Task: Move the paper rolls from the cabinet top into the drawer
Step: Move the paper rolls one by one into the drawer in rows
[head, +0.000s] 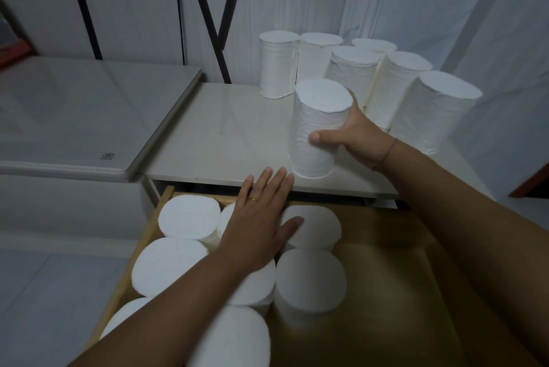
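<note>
My right hand [355, 136] grips a white paper roll [318, 126], upright and slightly tilted, near the front edge of the pale cabinet top [225, 134]. Several more upright paper rolls [395, 81] stand behind it at the back right of the cabinet top. Below, the wooden drawer [395, 277] is pulled out, and several rolls [310, 279] stand on end in its left half. My left hand [261, 218] lies flat with fingers spread over the rolls at the drawer's back, holding nothing.
A lower white appliance lid [74, 117] adjoins the cabinet on the left. Black metal rods [219, 19] lean against the white wall behind. The drawer's right half shows bare brown bottom.
</note>
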{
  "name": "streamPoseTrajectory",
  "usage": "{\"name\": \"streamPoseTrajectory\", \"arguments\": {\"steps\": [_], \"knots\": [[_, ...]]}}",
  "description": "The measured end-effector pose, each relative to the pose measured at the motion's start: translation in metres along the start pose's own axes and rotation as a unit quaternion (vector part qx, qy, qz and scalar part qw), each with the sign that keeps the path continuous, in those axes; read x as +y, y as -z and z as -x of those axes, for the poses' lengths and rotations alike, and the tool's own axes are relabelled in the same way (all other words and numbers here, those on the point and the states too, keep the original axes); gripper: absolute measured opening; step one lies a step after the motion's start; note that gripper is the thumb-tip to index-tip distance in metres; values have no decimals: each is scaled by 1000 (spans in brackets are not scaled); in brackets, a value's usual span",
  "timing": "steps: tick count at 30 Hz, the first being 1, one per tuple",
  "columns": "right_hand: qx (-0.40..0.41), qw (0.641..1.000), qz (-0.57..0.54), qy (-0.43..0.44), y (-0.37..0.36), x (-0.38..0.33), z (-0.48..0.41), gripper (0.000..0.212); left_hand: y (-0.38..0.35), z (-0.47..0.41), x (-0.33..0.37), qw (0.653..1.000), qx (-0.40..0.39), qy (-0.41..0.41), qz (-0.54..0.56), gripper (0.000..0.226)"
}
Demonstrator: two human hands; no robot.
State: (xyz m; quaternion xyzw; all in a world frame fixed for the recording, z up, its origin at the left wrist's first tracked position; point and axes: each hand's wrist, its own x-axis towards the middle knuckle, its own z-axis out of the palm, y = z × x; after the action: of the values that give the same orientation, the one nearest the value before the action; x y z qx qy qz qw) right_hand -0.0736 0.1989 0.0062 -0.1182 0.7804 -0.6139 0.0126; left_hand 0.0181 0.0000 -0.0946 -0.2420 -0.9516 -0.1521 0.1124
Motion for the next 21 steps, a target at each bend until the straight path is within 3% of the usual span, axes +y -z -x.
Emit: {"name": "streamPoseTrajectory", "arguments": {"steps": [4, 10, 16, 21], "knots": [[19, 999, 25, -3, 7, -1, 27, 104, -1, 0, -1, 1000, -5, 2, -6, 69], [-19, 997, 76, -20, 31, -12, 89, 102, 0, 0, 1, 1000, -17, -3, -16, 71], [-11, 991, 129, -10, 44, -15, 151, 111, 0, 6, 20, 994, -60, -88, 18, 72], [-16, 979, 201, -42, 47, 27, 180, 112, -7, 14, 31, 982, -139, -128, 25, 72]]}}
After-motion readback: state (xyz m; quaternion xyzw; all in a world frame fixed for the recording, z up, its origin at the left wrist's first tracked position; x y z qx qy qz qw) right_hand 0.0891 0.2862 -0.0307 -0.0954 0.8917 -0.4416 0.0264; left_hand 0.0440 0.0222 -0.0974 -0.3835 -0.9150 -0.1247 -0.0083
